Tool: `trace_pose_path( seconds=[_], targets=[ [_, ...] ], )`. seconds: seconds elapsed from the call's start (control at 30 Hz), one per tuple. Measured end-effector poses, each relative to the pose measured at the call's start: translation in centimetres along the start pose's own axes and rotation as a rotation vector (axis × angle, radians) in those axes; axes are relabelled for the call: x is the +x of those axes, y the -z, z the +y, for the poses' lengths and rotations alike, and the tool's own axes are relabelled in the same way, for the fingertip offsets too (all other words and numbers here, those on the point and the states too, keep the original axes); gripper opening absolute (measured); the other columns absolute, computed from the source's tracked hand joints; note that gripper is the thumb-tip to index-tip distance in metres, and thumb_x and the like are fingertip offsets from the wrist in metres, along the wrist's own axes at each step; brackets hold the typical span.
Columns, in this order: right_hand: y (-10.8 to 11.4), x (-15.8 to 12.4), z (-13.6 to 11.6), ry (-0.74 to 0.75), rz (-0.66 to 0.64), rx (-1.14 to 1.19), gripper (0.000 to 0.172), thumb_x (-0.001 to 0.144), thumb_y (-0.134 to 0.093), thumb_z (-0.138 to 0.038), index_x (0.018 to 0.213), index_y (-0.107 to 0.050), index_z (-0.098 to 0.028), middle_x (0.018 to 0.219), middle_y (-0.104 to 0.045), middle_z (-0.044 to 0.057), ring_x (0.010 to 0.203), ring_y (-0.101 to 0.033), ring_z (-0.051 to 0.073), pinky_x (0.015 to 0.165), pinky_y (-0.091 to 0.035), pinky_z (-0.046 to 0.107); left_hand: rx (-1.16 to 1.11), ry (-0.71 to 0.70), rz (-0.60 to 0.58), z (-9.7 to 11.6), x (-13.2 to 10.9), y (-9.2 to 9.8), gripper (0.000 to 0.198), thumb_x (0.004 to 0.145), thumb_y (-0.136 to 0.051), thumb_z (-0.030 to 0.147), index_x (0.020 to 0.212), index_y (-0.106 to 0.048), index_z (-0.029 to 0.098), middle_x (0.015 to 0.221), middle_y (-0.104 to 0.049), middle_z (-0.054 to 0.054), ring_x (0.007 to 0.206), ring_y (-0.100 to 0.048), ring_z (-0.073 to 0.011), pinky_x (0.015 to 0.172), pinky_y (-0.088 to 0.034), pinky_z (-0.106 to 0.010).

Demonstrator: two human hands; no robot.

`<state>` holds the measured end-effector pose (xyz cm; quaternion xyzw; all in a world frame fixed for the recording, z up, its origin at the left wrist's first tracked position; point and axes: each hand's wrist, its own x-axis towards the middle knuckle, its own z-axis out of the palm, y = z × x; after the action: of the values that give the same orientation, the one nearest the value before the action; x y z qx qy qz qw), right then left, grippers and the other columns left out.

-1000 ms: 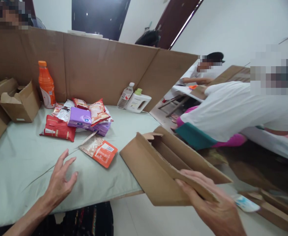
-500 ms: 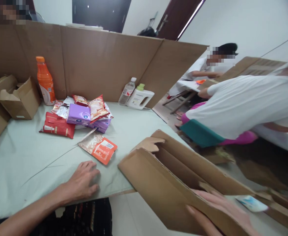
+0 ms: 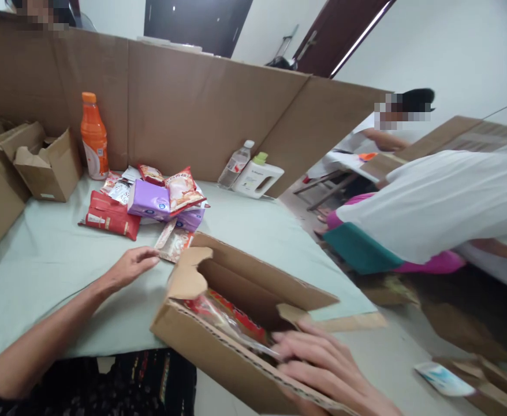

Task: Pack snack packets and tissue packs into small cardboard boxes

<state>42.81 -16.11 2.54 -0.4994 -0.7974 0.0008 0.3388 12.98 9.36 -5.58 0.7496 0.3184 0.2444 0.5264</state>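
Observation:
My right hand (image 3: 323, 361) grips the near right side of an open cardboard box (image 3: 227, 352), its fingers over the wall and inside. Red and clear packets (image 3: 236, 318) lie in the box. The box is tilted and overlaps the table's front edge. My left hand (image 3: 134, 267) is above the table with fingers loosely stretched, left of the box and holding nothing. Just past its fingertips lies a flat orange-and-white pouch (image 3: 175, 241), partly hidden behind the box.
Behind are purple tissue packs (image 3: 149, 199), a red packet (image 3: 110, 215) and several snack bags. An orange bottle (image 3: 94, 138), a clear bottle (image 3: 236, 164) and a white jug (image 3: 257, 178) stand by the cardboard partition (image 3: 201, 104). Cardboard boxes (image 3: 49, 167) stand left. A person (image 3: 444, 196) sits at right.
My right hand has brought the box left and up over the table edge, covering part of the pouch. My left hand has shifted up and left. The packets inside the box now show.

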Motion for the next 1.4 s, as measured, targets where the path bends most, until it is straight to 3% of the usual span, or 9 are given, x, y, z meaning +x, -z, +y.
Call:
trace_pose_path(
  seconds=[0.1,0.23,0.4,0.67,0.9,1.07,1.13,1.27,1.4],
  targets=[
    [-2.7,3.4,-0.8,0.076,0.032,0.042,0.027,0.092,-0.061,-0.016,0.114,-0.068,-0.031,0.106,-0.08,0.004,0.105,-0.075,0.029,0.108,-0.052,0.055,-0.084,0.008,0.079,0.4,-4.7,4.1,0.071,0.096,-0.049,0.073,0.138,-0.064,0.018,0.138,-0.069,-0.017,0.129,-0.065,-0.0362,0.11,-0.051,-0.053],
    [-7.0,7.9,-1.5,0.187,0.026,0.093,0.026,0.103,-0.047,-0.024,0.117,-0.068,-0.03,0.117,-0.078,0.006,0.124,-0.067,0.029,0.114,-0.044,0.056,-0.113,0.002,0.141,1.5,-9.8,7.2,0.12,0.067,-0.058,0.099,0.159,-0.045,0.022,0.165,-0.045,-0.016,0.15,-0.042,-0.0454,0.12,-0.041,-0.058],
    [-10.1,11.2,-2.3,0.245,-0.031,0.077,0.028,0.095,-0.057,-0.011,0.116,-0.069,-0.025,0.133,-0.073,0.01,0.13,-0.063,0.028,0.107,-0.049,0.051,-0.114,-0.059,0.134,0.4,-11.2,8.4,0.144,0.055,-0.079,0.091,0.169,-0.017,0.028,0.177,-0.017,-0.013,0.16,-0.015,-0.0475,0.129,-0.022,-0.062],
    [-7.1,11.8,-1.6,0.105,-0.231,0.347,0.043,0.095,-0.063,-0.023,0.138,-0.061,-0.027,0.14,-0.069,0.008,0.135,-0.061,0.027,0.114,-0.049,0.045,-0.063,-0.138,0.035,-1.0,-7.3,8.5,0.141,0.062,-0.091,0.071,0.169,-0.005,0.035,0.177,-0.011,-0.013,0.161,-0.015,-0.0464,0.129,-0.017,-0.066],
    [-5.5,15.6,-0.2,-0.152,-0.476,0.547,0.032,0.106,-0.047,-0.021,0.124,-0.072,-0.027,0.097,-0.081,0.002,0.089,-0.077,0.016,0.084,-0.061,0.026,0.076,-0.168,0.042,-0.2,-9.8,7.3,0.127,0.068,-0.077,0.085,0.168,-0.017,0.032,0.172,-0.021,-0.014,0.158,-0.018,-0.0484,0.129,-0.016,-0.067],
    [-6.6,18.7,-1.5,0.066,-0.782,0.3,0.035,0.092,-0.069,-0.019,0.126,-0.072,-0.023,0.142,-0.068,0.009,0.124,-0.068,0.024,0.101,-0.056,0.033,0.104,-0.191,0.081,-0.3,-10.6,6.6,0.118,0.074,-0.082,0.072,0.166,-0.017,0.037,0.167,-0.026,-0.013,0.155,-0.026,-0.0461,0.128,-0.022,-0.067],
    [-6.9,18.9,-2.3,0.112,-0.793,0.17,0.034,0.088,-0.069,-0.015,0.121,-0.073,-0.022,0.136,-0.071,0.01,0.117,-0.07,0.025,0.096,-0.057,0.034,0.089,-0.194,0.086,-0.4,-10.4,6.5,0.116,0.075,-0.081,0.072,0.166,-0.017,0.037,0.165,-0.028,-0.013,0.154,-0.029,-0.0452,0.128,-0.023,-0.066],
    [-7.5,17.9,-3.1,0.125,-0.696,-0.007,0.025,0.092,-0.051,-0.004,0.086,-0.07,-0.019,0.084,-0.075,0.004,0.072,-0.07,0.019,0.066,-0.052,0.031,0.059,-0.195,0.089,-0.6,-10.1,6.6,0.115,0.076,-0.08,0.073,0.166,-0.017,0.038,0.165,-0.028,-0.013,0.153,-0.031,-0.0449,0.127,-0.025,-0.067],
    [-8.4,16.9,-2.9,0.035,-0.541,-0.062,0.028,0.094,-0.046,-0.004,0.084,-0.067,-0.018,0.083,-0.074,0.005,0.068,-0.068,0.018,0.063,-0.049,0.03,0.052,-0.206,0.087,-0.6,-9.7,6.5,0.113,0.075,-0.082,0.07,0.165,-0.02,0.04,0.165,-0.029,-0.012,0.154,-0.029,-0.0446,0.128,-0.024,-0.066]
  ],
)
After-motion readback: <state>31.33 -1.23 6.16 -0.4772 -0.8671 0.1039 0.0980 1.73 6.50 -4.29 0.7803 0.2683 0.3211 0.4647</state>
